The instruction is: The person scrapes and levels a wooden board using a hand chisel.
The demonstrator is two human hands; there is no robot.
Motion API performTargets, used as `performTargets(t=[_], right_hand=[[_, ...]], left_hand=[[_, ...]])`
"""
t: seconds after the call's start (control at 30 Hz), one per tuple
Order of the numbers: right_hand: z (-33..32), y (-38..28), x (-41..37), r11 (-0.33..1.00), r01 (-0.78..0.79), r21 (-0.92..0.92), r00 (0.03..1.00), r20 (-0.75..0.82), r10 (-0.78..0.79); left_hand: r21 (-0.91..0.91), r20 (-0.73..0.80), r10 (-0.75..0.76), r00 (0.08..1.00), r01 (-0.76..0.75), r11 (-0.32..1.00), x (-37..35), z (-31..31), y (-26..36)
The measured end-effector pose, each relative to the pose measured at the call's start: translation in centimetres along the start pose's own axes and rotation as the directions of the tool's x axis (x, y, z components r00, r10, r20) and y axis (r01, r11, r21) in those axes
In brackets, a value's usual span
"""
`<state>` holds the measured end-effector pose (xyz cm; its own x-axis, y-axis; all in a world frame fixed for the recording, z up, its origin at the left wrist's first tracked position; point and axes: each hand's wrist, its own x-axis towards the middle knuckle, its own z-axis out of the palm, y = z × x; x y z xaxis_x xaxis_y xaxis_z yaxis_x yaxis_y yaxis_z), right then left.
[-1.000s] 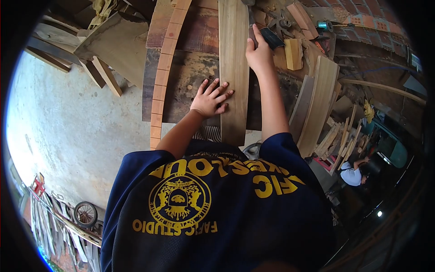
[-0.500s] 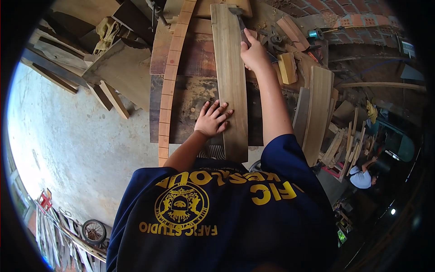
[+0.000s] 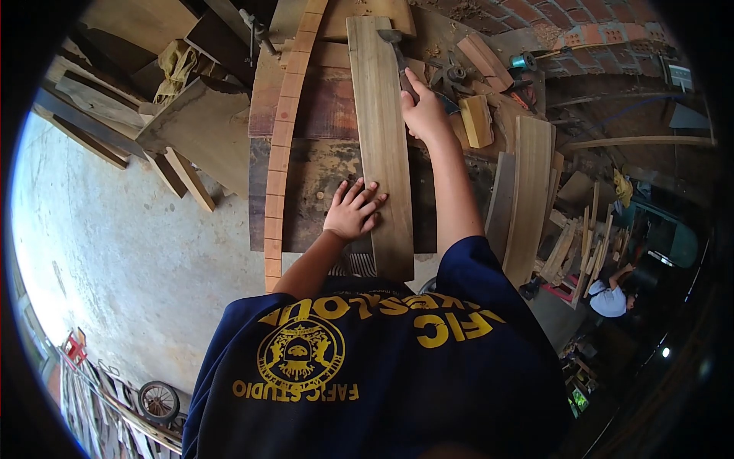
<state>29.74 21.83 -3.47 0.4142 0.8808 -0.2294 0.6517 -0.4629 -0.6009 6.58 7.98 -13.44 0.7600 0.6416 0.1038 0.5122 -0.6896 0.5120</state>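
Observation:
A long pale plank (image 3: 380, 115) lies lengthwise on the dark workbench (image 3: 321, 172). My left hand (image 3: 354, 209) rests with spread fingers on the plank's left edge, near its lower part. A hammer-like tool (image 3: 391, 37) has its metal head over the plank's upper right end. Around the tool's dark handle, my right hand (image 3: 424, 109) is closed, with one finger stretched along it. To the left of the plank, a narrow curved strip with dark cross lines (image 3: 282, 145) runs along the bench.
Right of the bench stand a yellowish wood block (image 3: 476, 122) and a wide board (image 3: 530, 195). A clamp (image 3: 260, 32) sits at the upper left, near leaning boards (image 3: 200, 126). A person in a white shirt (image 3: 609, 301) is far right.
The tool's head and my right hand have shifted slightly left and down in view. The bench, plank and my left hand also appear a little lower, as the view has moved.

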Motion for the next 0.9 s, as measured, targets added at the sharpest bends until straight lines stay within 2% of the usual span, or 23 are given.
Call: performTargets(t=[0.1, 0.13, 0.17, 0.2, 0.23, 0.27, 0.33, 0.37, 0.47, 0.6, 0.67, 0.7, 0.8, 0.83, 0.9], right_hand=[[-0.5, 1.3, -4.6, 0.998, 0.001, 0.061, 0.999, 0.046, -0.004], [-0.1, 2.5, -6.3, 0.990, 0.124, 0.062, 0.991, -0.048, -0.121], [-0.3, 2.9, -8.3, 0.988, 0.031, 0.152, 0.999, 0.029, -0.036], [-0.9, 2.4, -10.5, 0.985, -0.090, 0.149, 0.992, 0.098, 0.076], [-0.9, 3.0, -12.4, 0.990, -0.076, 0.116, 0.994, 0.085, 0.066], [-0.2, 4.7, -14.2, 0.975, 0.016, 0.220, 0.999, 0.043, -0.026], [-0.2, 6.1, -17.9, 0.966, 0.100, 0.237, 0.995, -0.001, -0.103], [-0.1, 6.9, -19.5, 0.967, 0.092, 0.238, 0.995, 0.001, -0.095], [0.2, 9.5, -24.4, 0.972, -0.020, 0.235, 0.999, 0.044, 0.010], [0.5, 11.8, -30.1, 0.931, -0.173, 0.322, 0.983, 0.111, 0.145], [0.4, 12.3, -32.5, 0.889, -0.302, 0.345, 0.948, 0.204, 0.243], [0.6, 12.6, -33.6, 0.931, -0.183, 0.315, 0.980, 0.135, 0.147], [0.7, 13.5, -36.7, 0.944, -0.208, 0.258, 0.974, 0.147, 0.174], [0.7, 13.8, -37.6, 0.915, -0.306, 0.261, 0.944, 0.210, 0.255], [0.8, 14.4, -38.5, 0.894, -0.357, 0.270, 0.924, 0.240, 0.296]], left_hand=[[-0.013, -0.009, 0.001, 1.000, -0.001, 1.000, 0.1, 0.0, 0.0], [-0.009, -0.011, -0.001, 1.000, 0.001, 1.000, 0.1, 0.0, 0.1], [-0.012, -0.010, 0.000, 1.000, 0.000, 1.000, 0.1, -0.1, 0.1], [-0.009, -0.008, -0.001, 1.000, 0.001, 1.000, 0.2, -0.4, 0.1], [-0.007, -0.004, -0.001, 1.000, 0.001, 1.000, 0.2, -0.4, 0.2], [-0.011, 0.000, 0.000, 1.000, 0.000, 1.000, 0.2, -0.4, 0.2], [0.002, -0.002, -0.002, 1.000, 0.002, 1.000, 0.2, -0.3, 0.1], [0.002, -0.007, -0.002, 1.000, 0.002, 1.000, 0.2, -0.3, 0.2], [0.012, -0.003, 0.003, 1.000, -0.003, 1.000, 0.2, -0.3, 0.1], [0.037, 0.000, 0.010, 1.000, -0.010, 0.999, 0.2, 0.2, 0.0], [0.037, 0.021, 0.020, 1.000, -0.021, 0.999, 0.1, 0.4, -0.1], [0.050, 0.011, 0.023, 1.000, -0.023, 0.998, 0.1, 0.5, -0.1], [0.050, 0.002, 0.037, 0.999, -0.037, 0.998, 0.0, 0.8, -0.2], [0.067, -0.002, 0.036, 0.999, -0.036, 0.997, 0.0, 0.9, -0.2], [0.083, 0.002, 0.042, 0.999, -0.042, 0.996, -0.1, 1.0, -0.3]])
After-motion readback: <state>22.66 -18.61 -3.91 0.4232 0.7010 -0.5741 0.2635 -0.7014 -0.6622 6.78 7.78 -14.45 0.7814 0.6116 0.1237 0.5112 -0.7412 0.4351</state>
